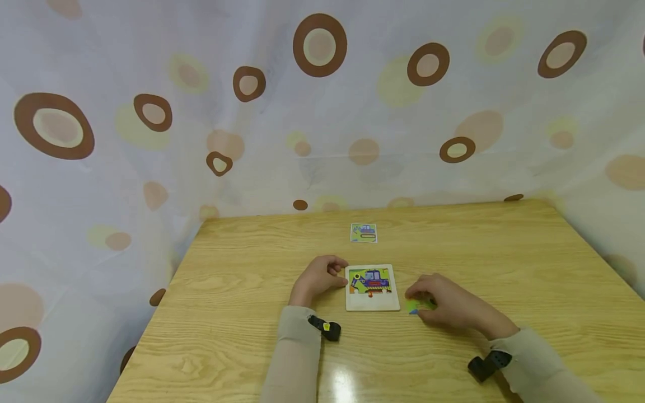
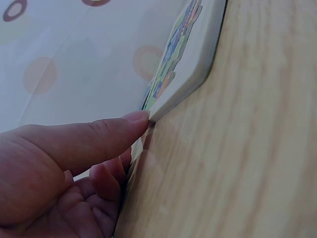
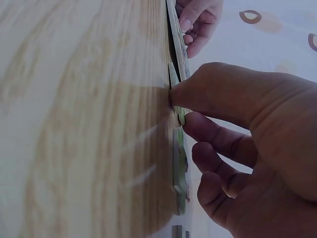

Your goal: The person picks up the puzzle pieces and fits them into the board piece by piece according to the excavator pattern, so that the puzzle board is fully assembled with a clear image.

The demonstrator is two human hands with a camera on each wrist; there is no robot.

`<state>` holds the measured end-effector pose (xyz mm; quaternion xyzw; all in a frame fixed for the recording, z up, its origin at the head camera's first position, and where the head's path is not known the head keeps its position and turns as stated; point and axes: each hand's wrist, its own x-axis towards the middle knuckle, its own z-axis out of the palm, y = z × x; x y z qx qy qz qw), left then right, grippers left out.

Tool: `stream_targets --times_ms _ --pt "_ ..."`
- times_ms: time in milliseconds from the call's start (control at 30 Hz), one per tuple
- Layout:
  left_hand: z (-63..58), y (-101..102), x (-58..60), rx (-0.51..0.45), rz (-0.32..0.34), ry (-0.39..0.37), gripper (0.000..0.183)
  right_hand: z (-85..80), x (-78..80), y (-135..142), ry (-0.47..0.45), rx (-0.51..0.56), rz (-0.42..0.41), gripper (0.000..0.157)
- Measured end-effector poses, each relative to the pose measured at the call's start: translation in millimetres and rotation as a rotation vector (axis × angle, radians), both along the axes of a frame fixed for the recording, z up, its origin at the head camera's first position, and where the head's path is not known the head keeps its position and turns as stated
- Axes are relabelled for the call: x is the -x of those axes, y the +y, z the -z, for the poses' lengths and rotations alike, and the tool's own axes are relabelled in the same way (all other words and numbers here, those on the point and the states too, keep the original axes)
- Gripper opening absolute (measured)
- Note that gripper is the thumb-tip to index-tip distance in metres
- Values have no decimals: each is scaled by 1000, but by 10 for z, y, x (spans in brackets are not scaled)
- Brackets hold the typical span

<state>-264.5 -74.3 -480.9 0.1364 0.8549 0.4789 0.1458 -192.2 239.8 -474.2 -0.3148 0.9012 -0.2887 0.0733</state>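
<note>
A white-framed puzzle board [image 1: 373,303] lies on the table, its upper part filled with a blue and purple digger picture and its lower strip bare white. At its left edge my left hand [image 1: 318,277] touches the frame with the thumb tip [image 2: 138,117], the other fingers loosely bent behind. To the right of the board, my right hand [image 1: 450,305] pinches a green puzzle piece [image 3: 181,117] between thumb and index finger, low over the table. In the head view this piece [image 1: 413,306] shows a blue corner. Another puzzle piece [image 3: 179,168] lies beneath the right fingers, mostly hidden from above.
Behind the board, a small picture card [image 1: 364,233] with the same digger lies flat on the wooden table [image 1: 242,268]. A white curtain [image 1: 282,129] with brown rings hangs along the table's back and sides. Each sleeve bears a black wrist camera [image 1: 330,330].
</note>
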Motion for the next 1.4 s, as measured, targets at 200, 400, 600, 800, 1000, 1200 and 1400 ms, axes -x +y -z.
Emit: stream_targets --times_ms 200,400,600,800,1000,1200,1400 --pt "-6 -6 -11 6 -4 1 34 -35 -8 -19 0 -5 12 30" --pt "-3 2 -2 -4 -5 -6 34 -99 -8 -89 28 5 15 32" --pt "22 -12 -6 -9 -5 -13 35 -125 12 -249 -5 65 23 31" --pt "6 -7 -5 -16 -5 -18 36 -129 88 -447 -7 121 1 27" --pt "-15 -7 1 -9 -5 -18 35 -117 162 -623 2 157 -44 27" --pt "-29 -12 9 2 -5 -19 35 -64 228 -765 -11 143 -64 24" --pt "-36 -18 15 2 5 -10 34 -17 276 -869 -15 137 -91 21"
